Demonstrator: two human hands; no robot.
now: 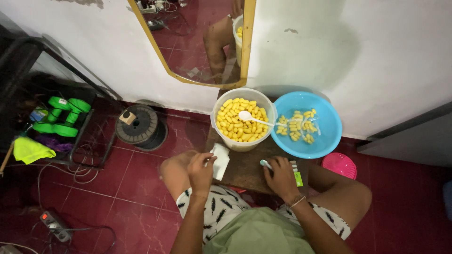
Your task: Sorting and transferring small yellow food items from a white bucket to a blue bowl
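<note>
I sit on the floor at a low dark wooden table [245, 165]. My left hand [201, 171] pinches a small clear plastic bag [219, 160] at the table's left edge. My right hand [281, 177] rests on the table near a green and white tool [296, 173] and grips a small pale object; I cannot tell what it is. Behind stands a white bucket [243, 141] full of yellow snack pieces with a white spoon [251, 117] lying in it. A blue basin [325, 131] beside it holds filled small packets of the same snacks.
A gold-framed mirror [195, 42] leans on the white wall. A wire spool [140, 126] sits on the red tiled floor at left, next to a black rack with green dumbbells [63, 115]. A pink lid [340, 164] lies at right, a power strip [54, 223] at lower left.
</note>
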